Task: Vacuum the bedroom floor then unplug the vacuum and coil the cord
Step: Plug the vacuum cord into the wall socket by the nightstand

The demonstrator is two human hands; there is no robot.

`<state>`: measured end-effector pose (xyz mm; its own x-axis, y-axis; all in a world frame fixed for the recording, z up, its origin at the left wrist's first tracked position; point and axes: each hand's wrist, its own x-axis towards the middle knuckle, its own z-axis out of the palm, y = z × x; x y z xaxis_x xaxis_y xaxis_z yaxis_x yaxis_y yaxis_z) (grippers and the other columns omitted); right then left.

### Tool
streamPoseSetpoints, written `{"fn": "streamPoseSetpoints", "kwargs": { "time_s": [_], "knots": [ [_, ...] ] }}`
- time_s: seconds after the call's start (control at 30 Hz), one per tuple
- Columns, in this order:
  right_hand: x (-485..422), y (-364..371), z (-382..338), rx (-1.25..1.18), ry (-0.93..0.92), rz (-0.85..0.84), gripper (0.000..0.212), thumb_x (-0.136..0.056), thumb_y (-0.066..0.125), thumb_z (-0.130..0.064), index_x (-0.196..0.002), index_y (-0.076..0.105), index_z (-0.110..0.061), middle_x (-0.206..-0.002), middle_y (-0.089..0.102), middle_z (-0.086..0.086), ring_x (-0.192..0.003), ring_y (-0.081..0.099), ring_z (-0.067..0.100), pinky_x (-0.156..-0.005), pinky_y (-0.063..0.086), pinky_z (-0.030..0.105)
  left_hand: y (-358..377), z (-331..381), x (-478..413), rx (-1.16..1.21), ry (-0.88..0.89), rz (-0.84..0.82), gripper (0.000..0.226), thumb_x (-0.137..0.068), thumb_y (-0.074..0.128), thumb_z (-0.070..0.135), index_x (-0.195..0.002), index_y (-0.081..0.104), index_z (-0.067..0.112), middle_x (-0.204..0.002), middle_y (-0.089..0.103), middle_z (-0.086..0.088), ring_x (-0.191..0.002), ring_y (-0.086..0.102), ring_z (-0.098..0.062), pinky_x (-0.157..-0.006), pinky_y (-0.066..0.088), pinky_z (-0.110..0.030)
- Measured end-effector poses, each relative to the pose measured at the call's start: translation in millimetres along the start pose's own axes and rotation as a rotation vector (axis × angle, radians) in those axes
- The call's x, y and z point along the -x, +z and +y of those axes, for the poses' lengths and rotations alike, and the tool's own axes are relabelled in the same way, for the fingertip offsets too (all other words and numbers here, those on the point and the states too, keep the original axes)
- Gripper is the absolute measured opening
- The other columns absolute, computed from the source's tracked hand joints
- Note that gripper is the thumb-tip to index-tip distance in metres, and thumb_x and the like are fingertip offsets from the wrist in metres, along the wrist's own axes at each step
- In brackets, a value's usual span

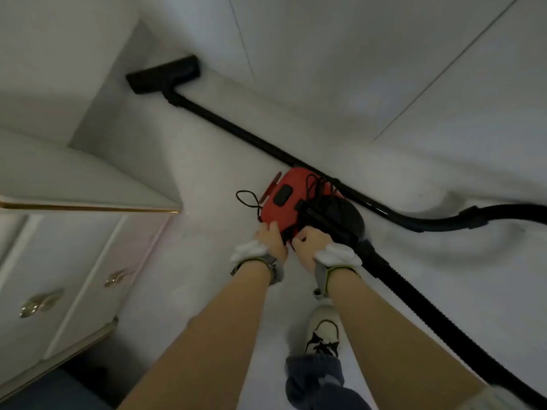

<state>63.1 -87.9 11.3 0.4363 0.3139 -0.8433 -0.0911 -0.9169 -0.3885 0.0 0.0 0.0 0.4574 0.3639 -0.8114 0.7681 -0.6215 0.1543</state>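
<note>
Left hand (270, 236) holds the vacuum (284, 199), right hand (310, 242) pinches the cord (317, 186) at its near edge: coiling likely, next loop needs slack.

**Pale floor, vacuum in the middle**

The pale floor (204, 173) carries a red vacuum (284, 202), with a loop of black cord (247, 198) just left of it. The black floor head (165, 74) sits far left and the ribbed hose (414, 303) trails near right. A white dresser (74, 261) stands at the left.

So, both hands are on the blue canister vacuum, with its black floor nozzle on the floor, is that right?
Not blue: the head view shows a red-and-black canister vacuum. Left hand and right hand are on it, black floor nozzle on the floor.
</note>
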Motion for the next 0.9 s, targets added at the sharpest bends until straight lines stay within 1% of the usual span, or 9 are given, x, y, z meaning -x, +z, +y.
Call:
{"fn": "streamPoseSetpoints", "kwargs": {
  "time_s": [0.13,0.23,0.37,0.43,0.57,0.7,0.77,0.83,0.9],
  "knots": [
    [-13.8,3.2,12.5,0.002,0.001,0.059,0.035,-0.093,0.044,-0.017,-0.059,0.042,-0.013,-0.057,0.043,0.007,-0.045,0.025,0.017,-0.047,0.020,0.024,16.5,0.7,-28.5,-0.080,-0.023,0.067,0.039,-0.092,0.051,0.021,-0.126,0.041,0.004,-0.134,0.041,-0.016,-0.121,0.046,-0.032,-0.099,0.037,-0.036],
    [-8.7,1.6,15.2,-0.006,-0.004,0.072,0.027,-0.095,0.043,-0.015,-0.089,0.065,-0.001,-0.075,0.060,0.019,-0.047,0.032,0.017,-0.046,0.023,0.023,20.2,3.2,-37.5,-0.072,-0.062,0.033,0.031,-0.096,0.045,0.019,-0.123,0.041,0.002,-0.130,0.046,-0.019,-0.117,0.050,-0.033,-0.096,0.040,-0.038],
    [-1.0,-7.1,6.3,0.000,-0.016,0.114,0.023,-0.094,0.043,-0.015,-0.078,0.057,-0.006,-0.070,0.051,0.015,-0.048,0.029,0.017,-0.047,0.022,0.023,9.8,6.8,-28.0,-0.078,0.011,-0.028,0.026,-0.099,0.042,0.019,-0.119,0.039,0.002,-0.113,0.059,-0.020,-0.099,0.060,-0.035,-0.080,0.046,-0.043],
    [9.1,-8.0,-6.4,-0.053,-0.013,0.167,0.026,-0.094,0.044,-0.016,-0.086,0.062,0.000,-0.077,0.059,0.020,-0.052,0.037,0.020,-0.050,0.027,0.024,-5.4,4.8,-12.1,-0.123,0.044,-0.024,0.026,-0.100,0.039,0.018,-0.122,0.040,0.003,-0.117,0.059,-0.020,-0.103,0.059,-0.034,-0.082,0.044,-0.042],
    [34.8,-5.8,-35.0,-0.118,-0.010,0.228,0.024,-0.096,0.043,-0.023,-0.103,0.062,-0.009,-0.093,0.065,0.010,-0.060,0.047,0.016,-0.049,0.031,0.024,-46.4,-3.4,10.8,-0.157,0.058,0.036,0.031,-0.100,0.041,0.019,-0.122,0.057,0.005,-0.124,0.059,-0.016,-0.115,0.056,-0.032,-0.090,0.045,-0.036],
    [57.8,-1.5,-57.4,-0.115,-0.022,0.241,0.026,-0.095,0.044,-0.021,-0.112,0.059,-0.010,-0.114,0.060,0.012,-0.081,0.055,0.024,-0.066,0.041,0.029,-74.5,-9.8,37.5,-0.236,0.156,0.005,0.025,-0.096,0.045,0.015,-0.100,0.067,0.004,-0.095,0.067,-0.012,-0.077,0.059,-0.026,-0.064,0.042,-0.030],
    [66.1,-0.6,-64.2,-0.121,-0.033,0.252,0.031,-0.094,0.044,-0.021,-0.120,0.056,-0.011,-0.124,0.054,0.014,-0.094,0.059,0.031,-0.076,0.049,0.036,-83.4,-6.1,50.5,-0.248,0.176,-0.039,0.024,-0.094,0.046,0.014,-0.097,0.068,0.006,-0.081,0.061,-0.007,-0.067,0.053,-0.022,-0.062,0.043,-0.030],
    [90.6,6.0,-80.0,-0.175,-0.069,0.242,0.031,-0.096,0.041,-0.023,-0.120,0.058,-0.015,-0.121,0.058,0.011,-0.100,0.059,0.030,-0.087,0.048,0.037,-98.9,-13.7,75.3,-0.249,0.198,-0.067,0.025,-0.092,0.046,0.010,-0.103,0.067,0.007,-0.079,0.059,-0.005,-0.070,0.056,-0.023,-0.066,0.048,-0.031],
    [105.1,7.6,-87.4,-0.231,-0.081,0.224,0.029,-0.098,0.036,-0.030,-0.098,0.064,-0.023,-0.093,0.064,0.004,-0.089,0.058,0.026,-0.100,0.042,0.042,-114.8,-13.6,95.7,-0.148,0.229,-0.086,0.028,-0.092,0.046,0.009,-0.114,0.064,0.007,-0.096,0.066,-0.009,-0.089,0.062,-0.028,-0.074,0.047,-0.031]
  ]
}}
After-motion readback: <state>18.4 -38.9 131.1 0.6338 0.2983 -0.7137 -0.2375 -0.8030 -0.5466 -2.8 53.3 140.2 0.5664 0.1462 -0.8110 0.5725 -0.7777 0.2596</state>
